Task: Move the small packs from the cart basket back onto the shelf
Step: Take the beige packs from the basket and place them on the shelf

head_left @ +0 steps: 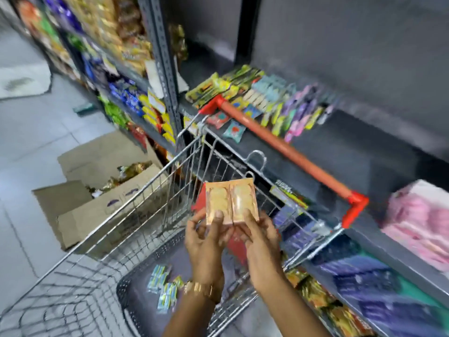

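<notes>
Over the cart basket (145,195), left hand (206,239) and right hand (261,242) each pinch a small pack (230,203) by its bottom edge. Look like light, stiff cartons; more sachets (165,285) lie below, shelf (340,152) far right.

Both forearms reach forward and up from the bottom edge of the view, close together and nearly parallel, bare to the wrists. The left hand (206,235) is raised with its palm turned inward toward the right, thumb pressed flat on the front of what it grips, the other fingers curled behind. The right hand (261,242) sits just beside it at the same height, touching or almost touching it, thumb likewise laid forward and fingers wrapped round the back. The left wrist wears a gold-coloured watch (199,288).
</notes>
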The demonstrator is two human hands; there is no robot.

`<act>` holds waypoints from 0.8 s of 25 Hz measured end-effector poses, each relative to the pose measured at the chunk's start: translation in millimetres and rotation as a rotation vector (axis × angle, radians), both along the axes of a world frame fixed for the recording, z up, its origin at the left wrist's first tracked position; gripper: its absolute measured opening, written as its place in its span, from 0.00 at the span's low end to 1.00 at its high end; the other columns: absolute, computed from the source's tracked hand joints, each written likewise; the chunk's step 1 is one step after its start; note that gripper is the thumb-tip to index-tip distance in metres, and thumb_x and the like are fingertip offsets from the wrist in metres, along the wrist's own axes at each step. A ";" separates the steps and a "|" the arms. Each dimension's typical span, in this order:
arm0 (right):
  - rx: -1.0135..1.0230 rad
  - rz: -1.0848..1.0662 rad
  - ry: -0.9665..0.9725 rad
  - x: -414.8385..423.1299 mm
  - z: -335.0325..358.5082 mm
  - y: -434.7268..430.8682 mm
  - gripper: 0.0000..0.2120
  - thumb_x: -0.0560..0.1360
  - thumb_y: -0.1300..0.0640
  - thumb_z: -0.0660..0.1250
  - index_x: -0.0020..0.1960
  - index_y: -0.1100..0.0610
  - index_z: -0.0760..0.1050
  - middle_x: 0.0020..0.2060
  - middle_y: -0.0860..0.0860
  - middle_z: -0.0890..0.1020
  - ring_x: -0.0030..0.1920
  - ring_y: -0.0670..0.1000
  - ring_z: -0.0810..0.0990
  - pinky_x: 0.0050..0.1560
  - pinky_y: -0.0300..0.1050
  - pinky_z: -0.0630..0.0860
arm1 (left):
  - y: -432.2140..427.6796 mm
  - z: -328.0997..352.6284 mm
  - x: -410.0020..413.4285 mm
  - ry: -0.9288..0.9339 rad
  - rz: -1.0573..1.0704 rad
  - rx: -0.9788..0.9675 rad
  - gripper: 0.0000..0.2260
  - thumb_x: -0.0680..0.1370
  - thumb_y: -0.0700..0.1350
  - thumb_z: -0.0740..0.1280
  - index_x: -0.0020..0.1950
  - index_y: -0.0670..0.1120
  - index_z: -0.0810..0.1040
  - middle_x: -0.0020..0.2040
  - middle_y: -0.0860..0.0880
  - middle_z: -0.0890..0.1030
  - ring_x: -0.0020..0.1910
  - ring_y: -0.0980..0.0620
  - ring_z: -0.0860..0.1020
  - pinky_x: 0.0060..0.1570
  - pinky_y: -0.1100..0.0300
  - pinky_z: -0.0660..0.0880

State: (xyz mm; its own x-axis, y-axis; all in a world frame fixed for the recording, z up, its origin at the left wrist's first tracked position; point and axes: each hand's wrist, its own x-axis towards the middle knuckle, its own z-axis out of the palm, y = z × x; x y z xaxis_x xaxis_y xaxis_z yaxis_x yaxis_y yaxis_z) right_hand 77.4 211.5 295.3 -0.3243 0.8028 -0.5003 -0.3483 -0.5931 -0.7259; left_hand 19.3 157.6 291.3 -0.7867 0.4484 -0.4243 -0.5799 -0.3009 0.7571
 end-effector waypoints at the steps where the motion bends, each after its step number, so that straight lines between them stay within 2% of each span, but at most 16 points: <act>1: 0.022 -0.025 0.033 12.8 13.1 4.5 0.10 0.74 0.62 0.68 0.55 0.59 0.77 0.45 0.57 0.85 0.39 0.50 0.84 0.38 0.40 0.80 | 8.4 10.9 8.8 0.031 -0.035 0.032 0.08 0.76 0.37 0.67 0.52 0.47 0.74 0.49 0.39 0.78 0.35 0.51 0.82 0.35 0.62 0.82; 4: 0.097 -0.097 0.073 53.6 47.4 24.5 0.11 0.74 0.61 0.67 0.56 0.58 0.78 0.45 0.55 0.86 0.40 0.50 0.85 0.39 0.42 0.79 | 39.5 36.2 38.8 0.077 -0.187 0.125 0.08 0.76 0.36 0.67 0.52 0.46 0.74 0.47 0.42 0.78 0.36 0.52 0.82 0.35 0.61 0.81; 6: 0.122 -0.229 0.092 79.3 59.4 39.5 0.08 0.75 0.63 0.66 0.54 0.59 0.78 0.40 0.52 0.86 0.35 0.46 0.85 0.36 0.38 0.80 | 61.7 47.3 59.7 0.095 -0.309 0.155 0.08 0.75 0.36 0.68 0.52 0.46 0.75 0.45 0.41 0.79 0.37 0.49 0.82 0.34 0.61 0.81; 8: 0.094 -0.375 0.114 102.8 66.6 54.1 0.06 0.76 0.65 0.64 0.50 0.58 0.77 0.36 0.50 0.85 0.31 0.42 0.84 0.33 0.34 0.80 | 84.0 53.9 82.2 0.111 -0.411 0.159 0.08 0.75 0.35 0.68 0.51 0.44 0.76 0.44 0.38 0.78 0.37 0.46 0.81 0.33 0.60 0.80; 12: -0.015 -0.614 0.123 153.7 74.3 81.7 0.03 0.75 0.64 0.67 0.45 0.57 0.78 0.28 0.48 0.83 0.25 0.42 0.81 0.29 0.33 0.79 | 127.8 62.8 134.8 0.043 -0.610 0.150 0.06 0.75 0.36 0.69 0.49 0.43 0.75 0.43 0.38 0.79 0.37 0.45 0.80 0.35 0.59 0.82; 16: -0.061 -0.800 0.140 205.0 81.2 109.2 0.02 0.77 0.63 0.65 0.47 0.57 0.75 0.33 0.52 0.80 0.27 0.46 0.80 0.28 0.35 0.77 | 171.2 66.6 189.7 0.036 -0.843 0.069 0.08 0.76 0.33 0.66 0.51 0.43 0.74 0.41 0.40 0.80 0.35 0.47 0.79 0.34 0.60 0.80; 18: -0.101 -0.813 0.141 224.8 81.0 121.0 0.06 0.78 0.62 0.64 0.42 0.58 0.74 0.28 0.53 0.80 0.20 0.45 0.78 0.22 0.34 0.74 | 187.9 66.5 211.1 0.015 -0.884 0.026 0.11 0.75 0.31 0.66 0.55 0.42 0.73 0.46 0.39 0.79 0.36 0.47 0.78 0.33 0.60 0.79; 20: -0.140 -0.786 0.119 241.8 78.2 130.1 0.04 0.78 0.63 0.64 0.46 0.63 0.75 0.28 0.55 0.80 0.23 0.51 0.79 0.20 0.34 0.74 | 199.1 60.3 227.1 0.121 -0.855 -0.019 0.15 0.72 0.28 0.67 0.57 0.39 0.74 0.51 0.36 0.79 0.40 0.45 0.78 0.37 0.56 0.79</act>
